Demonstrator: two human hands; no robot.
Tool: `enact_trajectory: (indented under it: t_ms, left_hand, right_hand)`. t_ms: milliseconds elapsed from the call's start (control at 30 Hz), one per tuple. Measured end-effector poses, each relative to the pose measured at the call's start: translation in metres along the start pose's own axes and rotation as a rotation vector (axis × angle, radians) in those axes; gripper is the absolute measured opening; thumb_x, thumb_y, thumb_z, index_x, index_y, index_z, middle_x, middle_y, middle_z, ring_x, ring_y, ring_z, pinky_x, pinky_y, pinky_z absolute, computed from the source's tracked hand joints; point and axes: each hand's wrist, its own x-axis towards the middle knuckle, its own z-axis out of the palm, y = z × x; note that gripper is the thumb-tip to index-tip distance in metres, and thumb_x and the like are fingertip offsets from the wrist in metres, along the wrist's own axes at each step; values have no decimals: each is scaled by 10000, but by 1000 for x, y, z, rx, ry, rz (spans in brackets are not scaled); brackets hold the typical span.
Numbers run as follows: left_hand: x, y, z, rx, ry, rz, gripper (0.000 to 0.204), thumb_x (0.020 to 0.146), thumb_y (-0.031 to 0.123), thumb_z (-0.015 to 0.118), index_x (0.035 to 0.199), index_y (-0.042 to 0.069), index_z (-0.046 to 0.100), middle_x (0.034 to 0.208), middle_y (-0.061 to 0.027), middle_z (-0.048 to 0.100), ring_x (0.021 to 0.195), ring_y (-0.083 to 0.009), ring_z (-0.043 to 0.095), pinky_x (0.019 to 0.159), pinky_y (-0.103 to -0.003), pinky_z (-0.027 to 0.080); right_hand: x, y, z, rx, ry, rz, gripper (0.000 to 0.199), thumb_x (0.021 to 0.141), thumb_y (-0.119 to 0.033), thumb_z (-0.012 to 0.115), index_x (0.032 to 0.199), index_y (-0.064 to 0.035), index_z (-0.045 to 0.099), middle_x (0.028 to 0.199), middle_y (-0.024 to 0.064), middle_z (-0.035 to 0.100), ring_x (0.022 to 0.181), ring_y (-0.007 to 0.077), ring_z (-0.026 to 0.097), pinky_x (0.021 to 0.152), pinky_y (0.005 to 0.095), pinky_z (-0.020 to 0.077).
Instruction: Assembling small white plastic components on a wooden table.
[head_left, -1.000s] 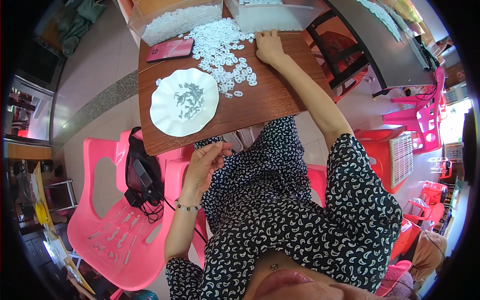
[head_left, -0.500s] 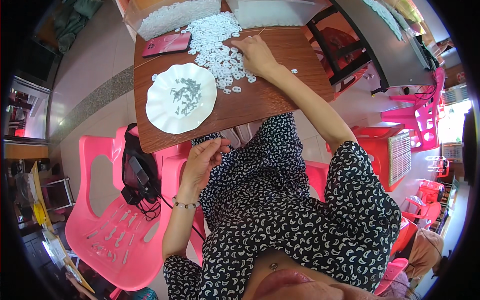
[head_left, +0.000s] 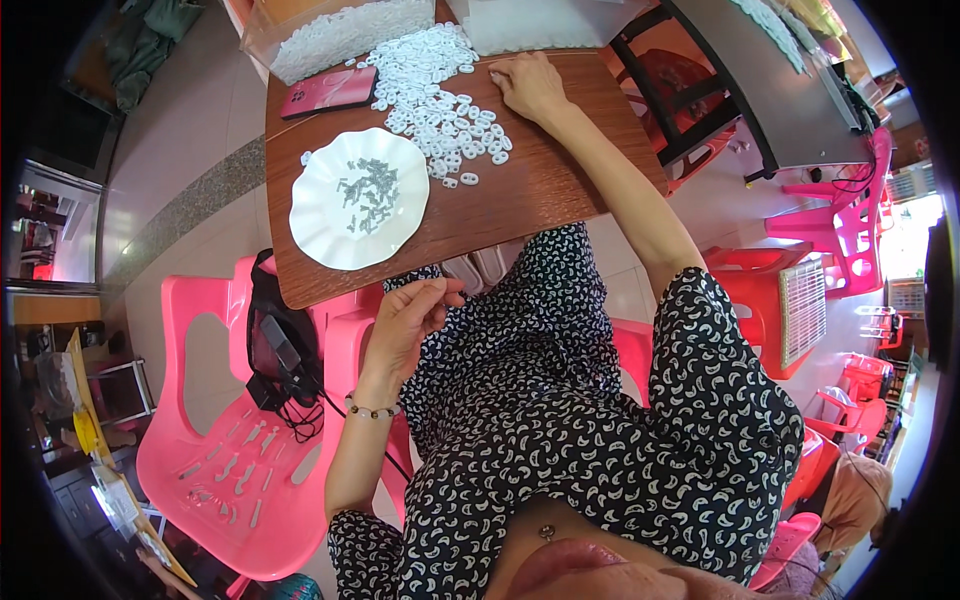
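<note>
My left hand [head_left: 407, 325] hovers over my lap in front of the table edge, thumb and fingertips pressed together. Whatever may be between them is too small to make out. At the back right of the brown wooden table [head_left: 560, 190], my right hand [head_left: 533, 86] rests with bent fingers, their tips partly hidden. To its left spreads a heap of small white oval plastic pieces with holes [head_left: 425, 95]. A white wavy-rimmed plate [head_left: 318, 205] at the table's left carries many small grey pieces [head_left: 370, 195].
A pink flat case [head_left: 330, 92] lies behind the plate. Two translucent bins, one holding white pieces [head_left: 350, 35] and another bin [head_left: 540, 28], stand at the back. A pink chair [head_left: 200, 480] with a black bag [head_left: 280, 340] and cables is at my left.
My right hand has moved right and slightly back, away from the white pieces. My left hand stays in nearly the same place, still pinched.
</note>
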Motion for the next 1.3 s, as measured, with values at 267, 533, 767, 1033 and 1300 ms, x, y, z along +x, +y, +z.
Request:
enact_trajectory:
  t_ms: [267, 533, 767, 1033, 1300]
  left_hand:
    - [1, 2, 9, 103, 12, 23, 258, 938, 241, 580, 999, 22, 701, 833, -9, 690, 628, -12, 484, 587, -172, 395]
    - [1, 6, 24, 163, 20, 85, 255, 946, 232, 561, 987, 23, 701, 826, -4, 682, 627, -9, 470, 588, -163, 386]
    - [3, 17, 57, 240, 3, 240, 270, 938, 244, 615, 1022, -4, 680, 840, -7, 685, 687, -27, 543, 613, -166, 418]
    - [-12, 19, 64, 312, -155, 155, 211, 868, 164, 705, 969, -21, 682, 831, -33, 696, 716, -57, 618, 643, -186, 490]
    - [-6, 14, 63, 221, -27, 197, 131, 887, 75, 654, 962, -30, 678, 859, -63, 713, 716, -75, 647, 616, -181, 497]
  right_hand:
    - [-9, -4, 0, -89, 6, -126, 126, 860, -181, 601, 932, -116, 682, 924, 114, 666, 963, 336, 566, 822, 444, 472]
    - [-67, -41, -65, 521, 13, -30, 131, 892, -133, 534, 911, -67, 646, 850, 106, 659, 875, 309, 595, 756, 409, 480]
    - [-169, -97, -131, 792, -381, -298, 123, 866, -23, 581, 982, -26, 619, 863, 101, 612, 817, 241, 609, 700, 332, 490]
    - [-186, -98, -147, 1033, -503, -389, 202, 840, 35, 550, 1033, -23, 535, 908, 110, 615, 821, 265, 616, 696, 352, 493]
    - [-192, -106, -136, 920, -337, -307, 132, 879, -31, 591, 1007, -21, 559, 838, 97, 604, 771, 214, 607, 660, 316, 478]
